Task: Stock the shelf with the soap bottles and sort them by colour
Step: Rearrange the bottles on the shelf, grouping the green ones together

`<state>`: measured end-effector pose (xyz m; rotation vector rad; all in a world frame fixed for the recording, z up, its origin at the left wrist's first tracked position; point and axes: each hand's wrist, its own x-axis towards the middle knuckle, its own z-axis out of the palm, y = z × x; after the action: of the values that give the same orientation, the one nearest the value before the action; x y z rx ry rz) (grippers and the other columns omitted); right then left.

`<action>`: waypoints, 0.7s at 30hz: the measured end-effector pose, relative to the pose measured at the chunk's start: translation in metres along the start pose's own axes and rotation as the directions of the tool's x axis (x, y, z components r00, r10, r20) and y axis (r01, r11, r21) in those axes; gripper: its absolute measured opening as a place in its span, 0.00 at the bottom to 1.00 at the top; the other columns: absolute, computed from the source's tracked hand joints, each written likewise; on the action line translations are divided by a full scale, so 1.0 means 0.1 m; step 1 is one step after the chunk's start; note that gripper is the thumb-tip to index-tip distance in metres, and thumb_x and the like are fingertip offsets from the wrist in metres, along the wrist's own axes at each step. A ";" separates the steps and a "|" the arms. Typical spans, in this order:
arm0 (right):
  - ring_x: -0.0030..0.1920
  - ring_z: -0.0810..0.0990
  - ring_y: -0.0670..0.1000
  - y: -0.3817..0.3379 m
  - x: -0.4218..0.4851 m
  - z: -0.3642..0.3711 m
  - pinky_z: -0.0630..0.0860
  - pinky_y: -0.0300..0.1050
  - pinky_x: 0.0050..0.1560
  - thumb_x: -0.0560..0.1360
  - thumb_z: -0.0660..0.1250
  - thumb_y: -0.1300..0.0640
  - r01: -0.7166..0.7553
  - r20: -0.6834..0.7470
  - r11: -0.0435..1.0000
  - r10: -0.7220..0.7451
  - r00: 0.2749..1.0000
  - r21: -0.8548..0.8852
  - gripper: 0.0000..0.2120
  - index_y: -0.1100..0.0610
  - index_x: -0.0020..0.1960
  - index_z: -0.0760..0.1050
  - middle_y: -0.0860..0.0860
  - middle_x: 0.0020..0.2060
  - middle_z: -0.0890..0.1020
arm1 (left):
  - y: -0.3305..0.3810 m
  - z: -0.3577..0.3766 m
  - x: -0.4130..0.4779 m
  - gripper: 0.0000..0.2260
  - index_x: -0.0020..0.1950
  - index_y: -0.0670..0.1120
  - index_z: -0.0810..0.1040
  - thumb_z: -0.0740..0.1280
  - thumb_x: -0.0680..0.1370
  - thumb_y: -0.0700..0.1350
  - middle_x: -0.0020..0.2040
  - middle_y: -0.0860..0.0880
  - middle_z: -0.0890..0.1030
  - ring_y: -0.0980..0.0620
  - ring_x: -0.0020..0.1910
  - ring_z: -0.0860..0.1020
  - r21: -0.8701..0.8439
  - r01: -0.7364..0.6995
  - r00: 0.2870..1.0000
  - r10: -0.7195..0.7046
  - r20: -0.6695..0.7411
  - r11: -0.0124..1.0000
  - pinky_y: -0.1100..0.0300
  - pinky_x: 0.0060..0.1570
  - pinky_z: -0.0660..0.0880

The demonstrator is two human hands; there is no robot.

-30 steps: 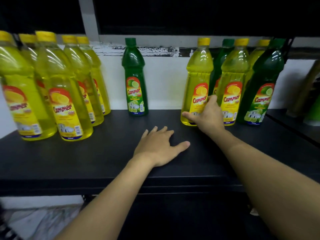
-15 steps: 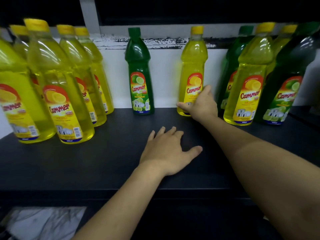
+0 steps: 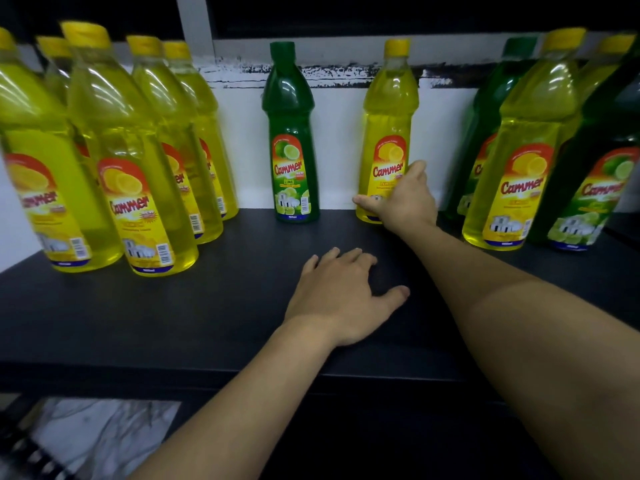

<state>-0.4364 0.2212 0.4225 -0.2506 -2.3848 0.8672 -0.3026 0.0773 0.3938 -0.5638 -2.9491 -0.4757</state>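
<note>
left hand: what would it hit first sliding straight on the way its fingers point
Likely the white wall, as the left hand points into the gap between green bottle and yellow bottle; it might clip the yellow one.

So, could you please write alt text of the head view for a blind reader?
A person's right hand grips the lower part of a yellow lemon soap bottle on a black shelf, while the left hand rests flat. A green lime soap bottle stands to its left; a yellow group stands far left, a mixed yellow-and-green group far right.
</note>
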 end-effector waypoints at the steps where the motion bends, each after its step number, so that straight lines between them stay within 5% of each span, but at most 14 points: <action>1: 0.61 0.76 0.62 0.01 -0.02 -0.01 0.75 0.55 0.54 0.64 0.77 0.36 0.003 0.002 1.000 -0.003 1.000 0.018 0.43 0.58 0.65 0.60 0.57 0.63 0.73 | 0.00 0.00 0.00 0.33 0.76 0.55 0.66 0.56 0.77 0.71 0.79 0.55 0.62 0.49 0.80 0.55 -0.008 -0.002 1.000 0.002 -0.008 1.000 0.48 0.77 0.51; 10: 0.64 0.76 0.57 0.30 -0.27 -0.48 0.75 0.52 0.61 0.67 0.78 0.40 0.127 0.113 0.991 -0.131 0.985 0.040 0.42 0.57 0.73 0.64 0.56 0.65 0.77 | 0.00 -0.03 -0.01 0.33 0.74 0.57 0.68 0.56 0.75 0.73 0.78 0.57 0.64 0.52 0.79 0.57 -0.004 0.000 1.000 0.000 -0.015 1.000 0.49 0.77 0.53; 14: 0.46 0.80 0.50 0.44 -0.43 -0.84 0.79 0.52 0.50 0.72 0.74 0.45 0.231 -0.099 0.970 -0.224 0.970 0.074 0.22 0.55 0.60 0.75 0.50 0.50 0.81 | 0.01 -0.05 -0.04 0.33 0.75 0.57 0.67 0.56 0.75 0.72 0.78 0.56 0.63 0.51 0.79 0.57 0.005 0.003 1.000 -0.003 -0.005 1.000 0.49 0.77 0.54; 16: 0.48 0.78 0.51 0.53 -0.46 -1.02 0.77 0.50 0.51 0.73 0.73 0.48 0.280 -0.258 0.960 -0.270 0.927 0.000 0.18 0.55 0.58 0.75 0.51 0.50 0.78 | 0.02 -0.06 -0.05 0.33 0.75 0.57 0.67 0.56 0.75 0.72 0.79 0.55 0.63 0.51 0.79 0.57 0.007 0.007 1.000 -0.007 0.004 1.000 0.49 0.77 0.54; 21: 0.66 0.67 0.59 0.69 -0.38 -1.29 0.67 0.53 0.64 0.69 0.75 0.43 0.006 -0.459 0.998 -0.033 0.888 -0.062 0.40 0.57 0.73 0.62 0.58 0.66 0.67 | 0.02 -0.06 -0.04 0.33 0.75 0.57 0.67 0.56 0.75 0.73 0.79 0.56 0.63 0.51 0.79 0.56 -0.001 0.012 1.000 -0.012 0.008 1.000 0.49 0.77 0.54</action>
<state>-0.3315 0.3291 0.4405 -0.4068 -1.9638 0.6407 -0.2979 0.0754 0.3991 -0.5500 -2.9617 -0.4774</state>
